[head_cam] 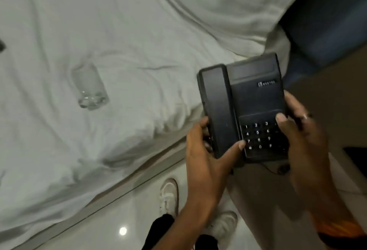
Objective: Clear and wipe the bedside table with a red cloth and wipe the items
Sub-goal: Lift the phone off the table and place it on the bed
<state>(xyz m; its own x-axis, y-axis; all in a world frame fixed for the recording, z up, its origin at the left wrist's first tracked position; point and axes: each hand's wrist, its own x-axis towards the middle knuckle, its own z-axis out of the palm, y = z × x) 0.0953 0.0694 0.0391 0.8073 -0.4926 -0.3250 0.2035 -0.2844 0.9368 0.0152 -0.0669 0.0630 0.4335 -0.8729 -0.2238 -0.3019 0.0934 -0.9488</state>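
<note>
I hold a black desk telephone [250, 99] in the air at the bed's edge, its handset resting on the left side. My left hand [204, 150] grips the handset side, thumb by the keypad. My right hand [297, 130] grips the right side, thumb on the keypad's top. A thin black cord [272, 168] trails below the phone. A clear drinking glass [89, 87] lies on its side on the white bedsheet [139, 31]. Something orange-red [337, 228] shows under my right forearm; I cannot tell what it is. The brown bedside table top [337, 83] lies behind my right hand.
The bed fills the left and top. A dark blue headboard [327, 15] stands at the top right. Below is glossy white floor [111, 222] with my two white shoes [168, 194]. A dark object [2, 45] peeks in at the left edge.
</note>
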